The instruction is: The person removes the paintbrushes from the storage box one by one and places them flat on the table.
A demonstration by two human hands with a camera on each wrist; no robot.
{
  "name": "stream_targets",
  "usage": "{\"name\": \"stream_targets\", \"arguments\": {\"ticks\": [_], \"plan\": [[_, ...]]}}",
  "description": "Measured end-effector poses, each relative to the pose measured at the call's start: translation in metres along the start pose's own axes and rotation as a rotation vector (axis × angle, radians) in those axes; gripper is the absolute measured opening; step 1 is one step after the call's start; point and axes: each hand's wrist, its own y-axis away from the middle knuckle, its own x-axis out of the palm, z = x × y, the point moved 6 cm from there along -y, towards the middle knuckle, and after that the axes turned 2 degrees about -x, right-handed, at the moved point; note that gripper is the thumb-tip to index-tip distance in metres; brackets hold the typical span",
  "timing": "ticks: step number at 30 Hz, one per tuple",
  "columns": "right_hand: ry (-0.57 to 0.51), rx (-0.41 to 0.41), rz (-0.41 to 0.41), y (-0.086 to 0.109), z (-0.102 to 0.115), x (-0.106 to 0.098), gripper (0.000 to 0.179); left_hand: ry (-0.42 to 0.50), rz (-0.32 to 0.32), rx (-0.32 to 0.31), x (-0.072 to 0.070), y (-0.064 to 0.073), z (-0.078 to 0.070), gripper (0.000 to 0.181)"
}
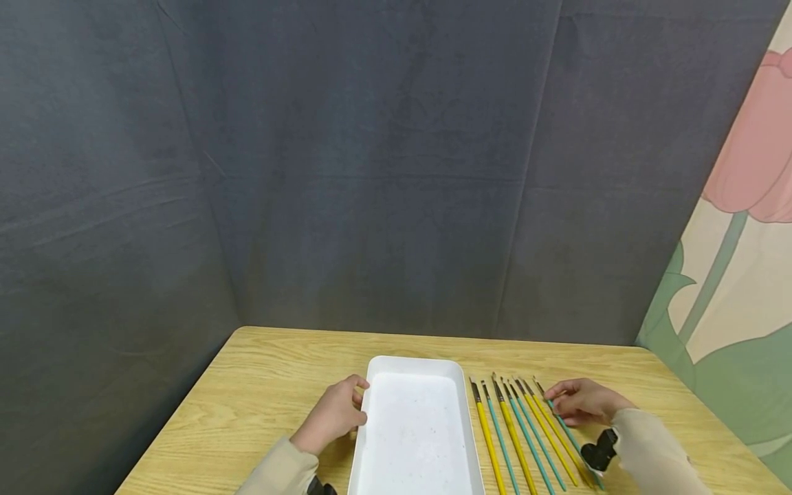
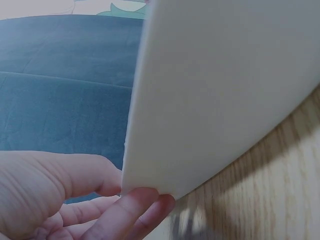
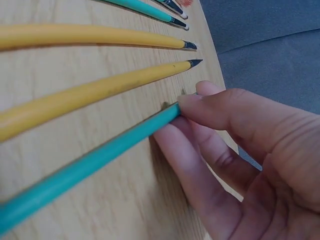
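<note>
A white rectangular tray lies on the table, bare inside apart from small specks. At its left side my left hand holds the edge, fingertips and thumb bent against the rim and outer wall; the left wrist view shows the fingers on the tray wall. On the right, my right hand pinches the rightmost turquoise paintbrush close to its bristle end, which the fingers hide. The handle slants down along the tabletop. Beside it lie yellow paintbrushes.
Several yellow and turquoise paintbrushes lie side by side between the tray and my right hand, bristles pointing away. Behind the wooden table hangs a dark curtain. A wall with painted flowers stands to the right.
</note>
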Motion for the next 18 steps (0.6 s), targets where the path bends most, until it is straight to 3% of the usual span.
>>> {"name": "stream_targets", "arguments": {"ticks": [11, 18], "plan": [[-0.020, 0.012, -0.007, 0.0019, 0.0034, 0.0035, 0.024, 0.003, -0.002, 0.009, -0.0002, -0.0009, 0.0001, 0.053], [0.023, 0.011, -0.039, 0.0008, 0.0027, 0.0035, 0.024, 0.002, 0.003, 0.004, 0.0001, -0.0009, 0.0006, 0.053]]}}
